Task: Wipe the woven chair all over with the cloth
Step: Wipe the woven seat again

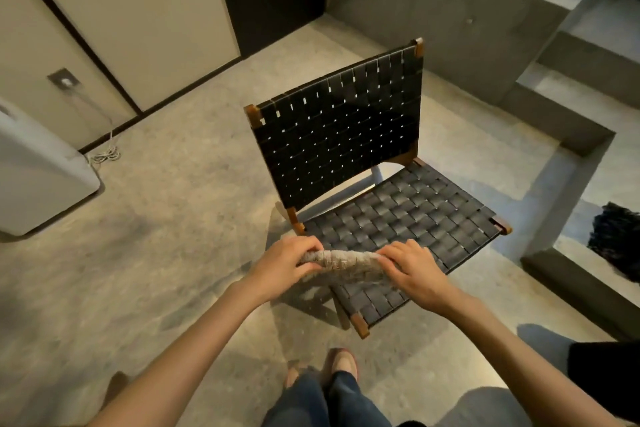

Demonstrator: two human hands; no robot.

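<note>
- The grey concrete floor [173,218] lay open to the left of the chair and in front of the person. On the right, raised concrete steps [568,135] stood near the chair's far corner, so that side looked tighter for moving round.
- The low chair of black woven straps on a brown wooden frame [415,215] stood on the floor at an angle to the person. Its seat spread ahead and to the right of the hands, and its backrest rose further ahead.
- The pale grey, nubbly cloth [343,262] was bunched into a roll. It was held above the seat's near edge, with its long axis running left to right between the two hands.
- The right hand [412,274] had its fingers curled on the roll's right end and hung over the woven seat, so it was the nearer hand for a first stroke.
- The left hand [280,267] pinched the roll's left end, just outside the seat's near corner.
- Judging from this, wiping had not yet begun.
</note>
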